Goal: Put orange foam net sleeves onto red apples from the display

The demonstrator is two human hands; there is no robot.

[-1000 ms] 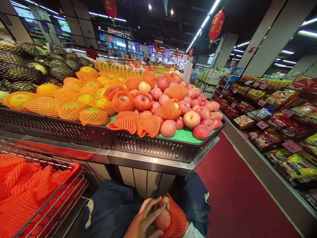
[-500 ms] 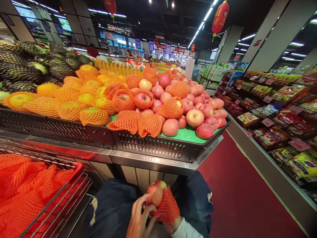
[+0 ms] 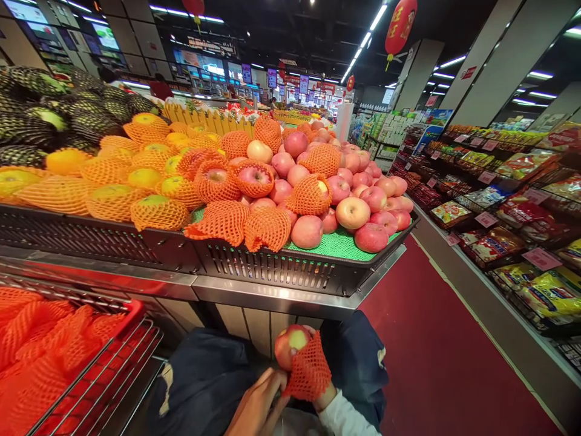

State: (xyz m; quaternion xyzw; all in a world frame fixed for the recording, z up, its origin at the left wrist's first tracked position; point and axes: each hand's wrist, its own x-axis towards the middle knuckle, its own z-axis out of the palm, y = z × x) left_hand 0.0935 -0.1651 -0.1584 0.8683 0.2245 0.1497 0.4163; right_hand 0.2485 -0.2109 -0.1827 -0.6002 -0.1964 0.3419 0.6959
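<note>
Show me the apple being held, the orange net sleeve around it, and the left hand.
apple point(image 3: 289, 344), head view, on its bare upper red skin.
orange net sleeve point(image 3: 309, 375), head view, on the mesh middle.
left hand point(image 3: 256, 409), head view, on the back of the hand.

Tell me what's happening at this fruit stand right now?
A person sits in front of the fruit display, holding an apple low between the knees. The right hand grips it through an orange foam net covering its lower half; the left hand touches the net's edge. The black tray above holds bare and netted apples, and a cart of loose nets stands on the left.
</note>
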